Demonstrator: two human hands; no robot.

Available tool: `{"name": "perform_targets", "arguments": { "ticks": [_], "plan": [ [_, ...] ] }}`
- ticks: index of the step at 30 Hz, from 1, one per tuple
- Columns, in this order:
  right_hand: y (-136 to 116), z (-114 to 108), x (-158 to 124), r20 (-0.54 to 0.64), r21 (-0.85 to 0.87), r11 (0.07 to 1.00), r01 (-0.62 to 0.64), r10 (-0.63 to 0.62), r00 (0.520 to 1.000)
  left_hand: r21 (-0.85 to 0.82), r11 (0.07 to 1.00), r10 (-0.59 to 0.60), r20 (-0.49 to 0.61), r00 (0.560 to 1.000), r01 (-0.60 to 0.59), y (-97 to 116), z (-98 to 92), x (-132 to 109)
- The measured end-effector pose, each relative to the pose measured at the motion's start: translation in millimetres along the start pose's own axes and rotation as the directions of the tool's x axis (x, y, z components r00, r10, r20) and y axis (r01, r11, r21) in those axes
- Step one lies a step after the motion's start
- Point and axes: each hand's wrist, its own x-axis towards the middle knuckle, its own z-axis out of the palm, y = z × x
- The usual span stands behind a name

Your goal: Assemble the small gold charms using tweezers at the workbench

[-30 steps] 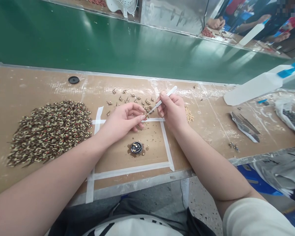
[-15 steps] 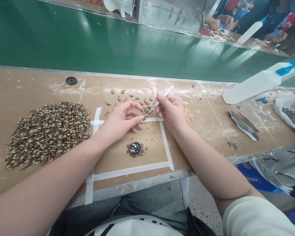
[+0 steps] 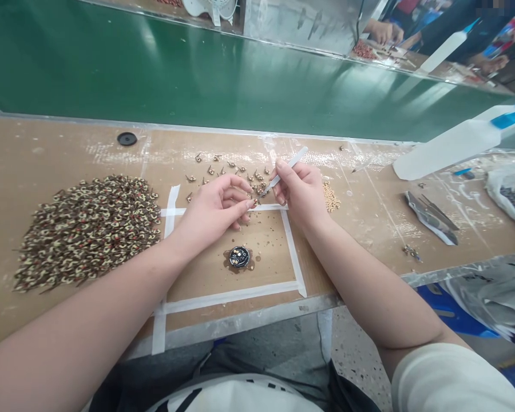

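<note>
My left hand (image 3: pixel 214 209) is closed, with a small brown-and-cream piece (image 3: pixel 254 202) pinched at the thumb and fingertips. A slim pair of pale tweezers (image 3: pixel 299 154) slants through my right hand (image 3: pixel 304 194), gripped between thumb and fingers. Its points reach down beside the small piece; whether they touch it I cannot tell. Several similar stemmed pieces (image 3: pixel 223 171) lie scattered just beyond both hands. Below them a small round black dish (image 3: pixel 239 249) sits in a wet patch, with dark liquid and a few pale bits in it. Pale tiny beads (image 3: pixel 332 197) lie right of my right hand.
A big heap of brown-and-cream pieces (image 3: pixel 90 229) covers the left side. White tape (image 3: pixel 236 294) frames the work area. At right are a squeeze bottle (image 3: pixel 450 146), dark tools (image 3: pixel 431 214) and a plastic bag (image 3: pixel 498 180). Across the green strip (image 3: pixel 197 74) another person's hands (image 3: pixel 384 32) show.
The whole view has shifted slightly. Both hands keep nearly the same pose, the tweezers' points still close to the piece in my left fingers.
</note>
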Motion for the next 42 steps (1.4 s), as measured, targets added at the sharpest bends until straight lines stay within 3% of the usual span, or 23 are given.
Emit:
{"name": "perform_targets", "arguments": {
  "ticks": [14, 18, 23, 27, 37, 42],
  "plan": [
    [-4, 3, -4, -0.025, -0.109, 0.993, 0.053, -0.056, 0.998, 0.023, 0.998, 0.054, -0.066, 0.996, -0.053, 4, 2.2, -1],
    [-5, 2, -5, -0.024, -0.127, 0.987, 0.103, -0.107, 0.994, 0.088, 0.985, 0.154, -0.090, 0.984, -0.146, 3, 1.5, -4],
    [-8, 1, -9, -0.002, -0.078, 0.968, 0.237, -0.238, 0.971, 0.206, 0.929, 0.334, -0.110, 0.936, -0.308, 2, 0.6, -10],
    [-9, 1, -12, 0.004, -0.079, 0.947, 0.310, -0.311, 0.951, 0.229, 0.899, 0.404, -0.111, 0.908, -0.373, 3, 0.7, -12],
    [-12, -2, -11, 0.033, -0.075, 0.925, 0.372, -0.370, 0.928, 0.234, 0.882, 0.442, -0.112, 0.890, -0.409, 1, 0.0, -12],
    [-9, 0, -11, 0.012, -0.083, 0.941, 0.328, -0.329, 0.944, 0.292, 0.877, 0.426, -0.103, 0.899, -0.382, 4, -0.6, -12]
  ]
}}
